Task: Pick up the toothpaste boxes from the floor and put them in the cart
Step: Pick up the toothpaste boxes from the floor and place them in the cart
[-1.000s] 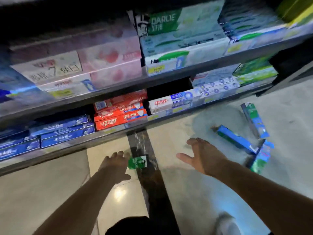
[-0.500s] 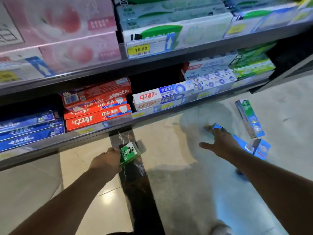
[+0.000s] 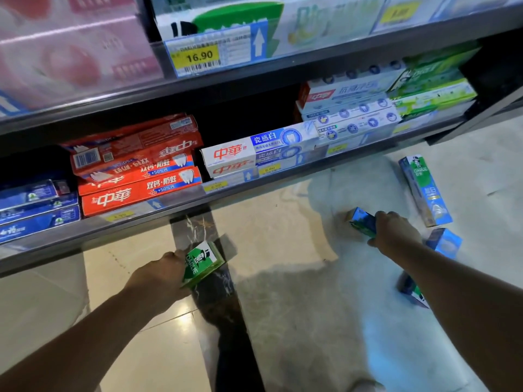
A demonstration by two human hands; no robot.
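left hand [image 3: 162, 274] gripping green toothpaste box [image 3: 201, 263] low over the floor [image 3: 283, 306], end face up toward the shelf [image 3: 198, 205]. right hand [image 3: 396, 232] clutching blue toothpaste box [image 3: 362, 222], long axis slanting up-left.

You have a single wide-angle view, from your head, facing forward and steeply down. It sits close over the pale glossy tiled floor [image 3: 283, 236] and looks into the lower grey metal store shelves [image 3: 254, 80]; both your forearms enter from the bottom edge.
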